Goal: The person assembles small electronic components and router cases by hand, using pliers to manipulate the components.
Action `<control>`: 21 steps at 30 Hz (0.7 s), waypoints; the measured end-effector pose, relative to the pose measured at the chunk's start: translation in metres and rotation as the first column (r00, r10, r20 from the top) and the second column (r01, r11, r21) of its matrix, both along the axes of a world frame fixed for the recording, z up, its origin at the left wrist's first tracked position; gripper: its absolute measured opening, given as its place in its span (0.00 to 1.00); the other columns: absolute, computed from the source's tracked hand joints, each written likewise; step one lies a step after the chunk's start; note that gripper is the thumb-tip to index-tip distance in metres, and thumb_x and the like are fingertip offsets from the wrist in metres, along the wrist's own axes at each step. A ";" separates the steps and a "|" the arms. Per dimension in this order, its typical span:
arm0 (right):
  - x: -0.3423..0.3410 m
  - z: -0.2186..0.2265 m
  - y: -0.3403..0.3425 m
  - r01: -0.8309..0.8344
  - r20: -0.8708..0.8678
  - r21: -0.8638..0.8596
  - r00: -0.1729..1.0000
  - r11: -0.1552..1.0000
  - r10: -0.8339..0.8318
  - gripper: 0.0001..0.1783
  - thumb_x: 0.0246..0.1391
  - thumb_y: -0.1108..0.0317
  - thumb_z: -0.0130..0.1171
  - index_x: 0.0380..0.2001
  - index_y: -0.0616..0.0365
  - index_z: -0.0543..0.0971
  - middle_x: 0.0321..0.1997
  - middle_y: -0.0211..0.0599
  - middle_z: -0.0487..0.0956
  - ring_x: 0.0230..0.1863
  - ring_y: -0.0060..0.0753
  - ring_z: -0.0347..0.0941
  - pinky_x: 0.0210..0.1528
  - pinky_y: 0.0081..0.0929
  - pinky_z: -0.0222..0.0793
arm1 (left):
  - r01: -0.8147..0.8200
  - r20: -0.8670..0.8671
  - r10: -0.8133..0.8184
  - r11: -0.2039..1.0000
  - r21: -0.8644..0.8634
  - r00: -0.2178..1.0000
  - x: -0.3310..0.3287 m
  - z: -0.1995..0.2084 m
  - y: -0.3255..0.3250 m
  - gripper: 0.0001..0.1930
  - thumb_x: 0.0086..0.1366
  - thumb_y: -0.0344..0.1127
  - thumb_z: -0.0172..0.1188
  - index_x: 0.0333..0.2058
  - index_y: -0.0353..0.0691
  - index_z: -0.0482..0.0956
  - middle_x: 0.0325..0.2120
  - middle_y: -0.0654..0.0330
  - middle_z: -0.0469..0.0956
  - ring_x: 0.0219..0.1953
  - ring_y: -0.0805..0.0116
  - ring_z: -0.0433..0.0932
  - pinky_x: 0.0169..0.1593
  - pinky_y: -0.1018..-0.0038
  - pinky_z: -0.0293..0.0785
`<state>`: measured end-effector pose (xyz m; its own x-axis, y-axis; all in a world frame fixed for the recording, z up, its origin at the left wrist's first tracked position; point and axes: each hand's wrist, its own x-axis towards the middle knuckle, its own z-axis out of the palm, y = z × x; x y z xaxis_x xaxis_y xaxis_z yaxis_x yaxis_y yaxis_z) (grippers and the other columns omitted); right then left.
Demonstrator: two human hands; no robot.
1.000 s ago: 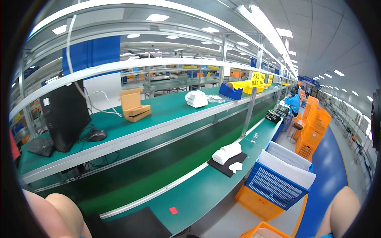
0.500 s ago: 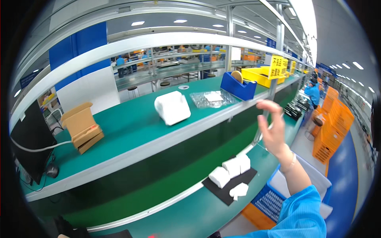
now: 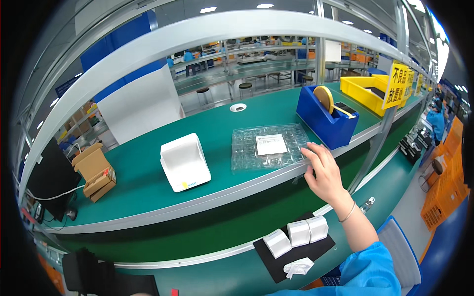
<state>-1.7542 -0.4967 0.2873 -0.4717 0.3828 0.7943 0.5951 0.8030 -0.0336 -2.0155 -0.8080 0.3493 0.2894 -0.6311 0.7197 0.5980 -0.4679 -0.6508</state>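
Observation:
My right hand [image 3: 325, 172] reaches over the shelf's front edge, its fingers loosely bent and the thumb apart from them. Its fingertips are at the right edge of a clear plastic blister tray [image 3: 247, 154], on which a white paper label [image 3: 271, 144] lies. Whether they touch the tray I cannot tell. To the left of the tray stands a white open-fronted plastic holder [image 3: 186, 167] with a small yellow and blue mark. Only a sliver of skin at the lower edge may be my left hand [image 3: 142, 294]; no fingers show.
A blue tape dispenser [image 3: 323, 121] and yellow bins [image 3: 363, 91] stand right of the tray. Below, a black mat [image 3: 269, 259] bears several white blocks [image 3: 299, 233] and a crumpled white tissue [image 3: 298, 267]. An opened cardboard box [image 3: 100, 185] sits at left; a metal post [image 3: 377, 143] rises at right.
My right hand, raised in the air before, has come down and forward to the tray's right edge. The view has shifted, so shelf things look nearer.

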 end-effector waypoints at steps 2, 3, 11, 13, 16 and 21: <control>0.005 -0.010 0.003 -0.014 -0.058 0.023 0.998 1.000 0.015 0.28 0.39 0.79 0.57 0.49 0.58 0.73 0.54 0.47 0.72 0.55 0.49 0.69 0.59 0.42 0.64 | -0.301 0.120 0.420 0.796 -0.526 0.900 -0.011 -0.065 0.009 0.27 0.72 0.47 0.35 0.67 0.48 0.48 0.65 0.48 0.48 0.64 0.48 0.58 0.64 0.49 0.56; 0.006 -0.013 0.004 -0.019 -0.079 0.101 0.997 0.995 0.027 0.25 0.38 0.79 0.59 0.46 0.58 0.76 0.51 0.45 0.74 0.51 0.48 0.72 0.56 0.40 0.68 | -0.284 0.126 0.504 0.657 -0.698 0.854 -0.002 -0.073 0.020 0.26 0.71 0.45 0.41 0.65 0.43 0.53 0.59 0.48 0.61 0.58 0.53 0.65 0.62 0.52 0.62; 0.028 -0.034 -0.024 -0.016 -0.205 0.300 0.975 0.954 0.081 0.15 0.38 0.77 0.59 0.35 0.61 0.81 0.43 0.50 0.78 0.44 0.48 0.78 0.46 0.36 0.76 | 0.843 0.891 0.324 -0.526 -0.111 0.319 0.053 -0.090 0.113 0.35 0.71 0.60 0.32 0.64 0.36 0.51 0.60 0.45 0.59 0.62 0.52 0.62 0.64 0.57 0.60; 0.033 -0.037 -0.041 -0.012 -0.244 0.305 0.966 0.952 0.091 0.14 0.39 0.77 0.60 0.34 0.61 0.82 0.43 0.53 0.79 0.42 0.50 0.78 0.45 0.38 0.77 | 0.824 0.910 0.307 -0.564 -0.062 0.278 0.059 -0.078 0.121 0.36 0.70 0.60 0.33 0.65 0.36 0.49 0.60 0.45 0.59 0.61 0.51 0.63 0.63 0.57 0.61; 0.041 -0.042 -0.067 -0.007 -0.240 0.297 0.967 0.955 0.082 0.13 0.40 0.76 0.62 0.34 0.61 0.82 0.43 0.53 0.79 0.42 0.51 0.78 0.44 0.38 0.77 | 0.762 0.945 0.280 -0.645 0.057 0.166 0.061 -0.078 0.118 0.31 0.72 0.49 0.39 0.67 0.44 0.43 0.62 0.45 0.56 0.60 0.50 0.65 0.62 0.58 0.63; 0.048 -0.050 -0.111 -0.033 -0.179 0.222 0.981 0.975 0.074 0.14 0.39 0.77 0.64 0.35 0.60 0.81 0.45 0.55 0.77 0.44 0.54 0.77 0.45 0.42 0.77 | 0.771 0.902 0.386 -0.628 0.106 0.191 0.063 -0.078 0.090 0.33 0.69 0.31 0.45 0.67 0.50 0.39 0.61 0.45 0.59 0.57 0.51 0.69 0.57 0.61 0.71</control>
<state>-1.7062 -0.6077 0.2371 -0.3234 0.1699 0.9309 0.5508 0.8337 0.0392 -1.9528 -0.7183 0.2716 0.0055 0.9943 -0.1061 -0.6419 0.0849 0.7620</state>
